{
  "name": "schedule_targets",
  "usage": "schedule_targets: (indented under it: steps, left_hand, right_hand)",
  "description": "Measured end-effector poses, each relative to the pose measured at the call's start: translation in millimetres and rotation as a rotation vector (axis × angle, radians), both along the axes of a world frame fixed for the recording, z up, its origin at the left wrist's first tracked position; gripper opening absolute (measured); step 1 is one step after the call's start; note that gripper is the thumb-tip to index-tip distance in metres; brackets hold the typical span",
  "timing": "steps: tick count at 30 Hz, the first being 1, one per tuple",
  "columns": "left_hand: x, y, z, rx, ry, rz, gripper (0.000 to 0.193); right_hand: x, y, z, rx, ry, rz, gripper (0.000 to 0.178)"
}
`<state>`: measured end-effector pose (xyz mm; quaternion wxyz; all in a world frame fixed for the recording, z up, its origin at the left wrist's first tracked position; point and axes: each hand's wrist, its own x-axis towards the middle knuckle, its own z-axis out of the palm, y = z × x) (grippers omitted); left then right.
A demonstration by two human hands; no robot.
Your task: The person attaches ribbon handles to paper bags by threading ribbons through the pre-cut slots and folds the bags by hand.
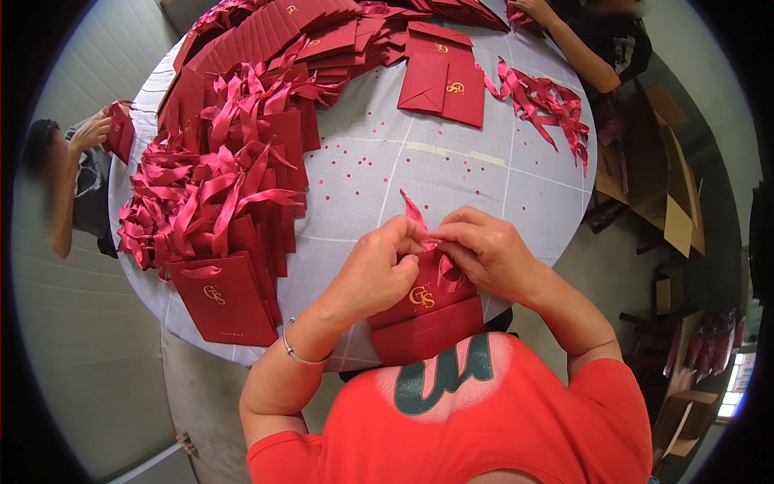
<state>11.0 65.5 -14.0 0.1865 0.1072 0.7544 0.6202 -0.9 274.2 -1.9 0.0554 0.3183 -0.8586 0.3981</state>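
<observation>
Many red bags (234, 161) crowd round table (451, 173)

Dark red bag (423, 310), gold emblem; pink ribbon (415, 211), seemingly satin.

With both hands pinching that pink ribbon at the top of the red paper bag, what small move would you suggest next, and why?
Probably draw the ribbon gently further through with the right hand while the left hand steadies the red bag. Both hands pinch it at the bag's top edge, one loose end sticks up, and a loop lies on the bag's front, so it looks only partly threaded.
</observation>
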Motion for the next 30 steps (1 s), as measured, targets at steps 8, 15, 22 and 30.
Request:
schedule_targets:
  steps: [8,15,22,30]
  left_hand:
    - [-6.2,-20.1,24.9,-0.283,0.351,-0.095,0.013]
    - [-11.5,-38.6,40.0,-0.312,0.205,-0.234,0.018]
    - [-11.9,-44.0,44.7,-0.094,0.078,-0.307,0.024]
    - [-13.5,-36.7,44.3,-0.153,-0.173,-0.285,0.02]
  right_hand:
    - [-0.4,6.8,-1.5,-0.029,-0.088,0.084,0.019]
    - [1.0,8.2,4.4,-0.006,-0.107,0.065,0.009]
    - [6.7,10.3,12.0,0.023,-0.096,0.02,0.008]
    - [0.9,15.5,21.7,0.055,-0.165,0.018,0.007]
